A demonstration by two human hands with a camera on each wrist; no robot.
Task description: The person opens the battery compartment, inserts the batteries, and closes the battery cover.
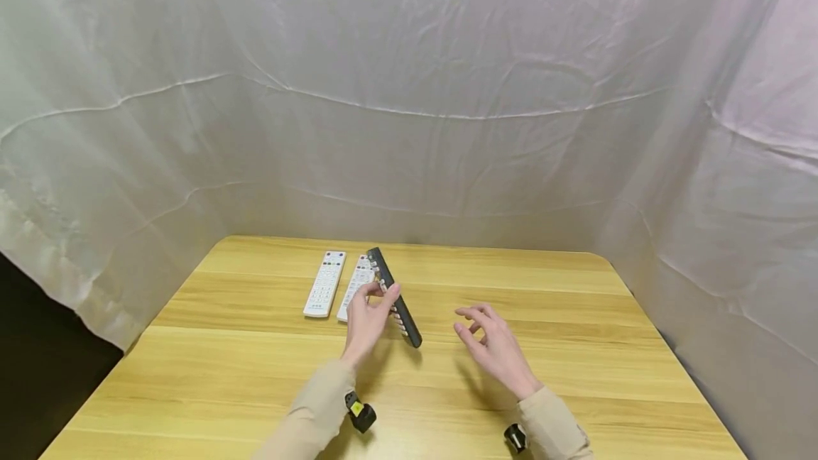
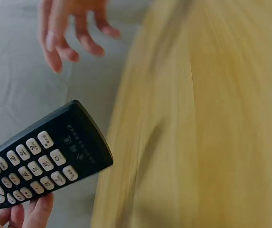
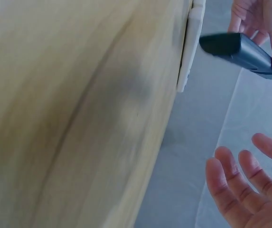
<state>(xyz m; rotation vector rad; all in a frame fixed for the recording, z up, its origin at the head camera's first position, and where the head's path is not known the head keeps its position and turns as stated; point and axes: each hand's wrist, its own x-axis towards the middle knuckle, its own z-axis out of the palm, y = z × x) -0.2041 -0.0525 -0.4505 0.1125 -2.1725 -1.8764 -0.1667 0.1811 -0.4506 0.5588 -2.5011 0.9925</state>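
Note:
My left hand (image 1: pixel 367 321) grips a black remote control (image 1: pixel 405 318) by its edges, thumb on one side and fingers on the other, tilted above the table. Pale buttons cover its face in the left wrist view, where the remote (image 2: pixel 74 137) points its end toward my other hand. My right hand (image 1: pixel 498 350) hovers to the right of it, fingers loosely bent and holding nothing. Two white remote controls lie behind and left of my left hand: a fully visible one (image 1: pixel 324 285) and another (image 1: pixel 356 286) partly covered by the hand and black remote.
The wooden table (image 1: pixel 575 318) has light yellow grain. Grey-white curtains (image 1: pixel 447 162) hang behind it and along both sides. A dark area (image 1: pixel 45 360) shows past the table's left edge. Each wrist wears a small black device, such as the left one (image 1: pixel 361 414).

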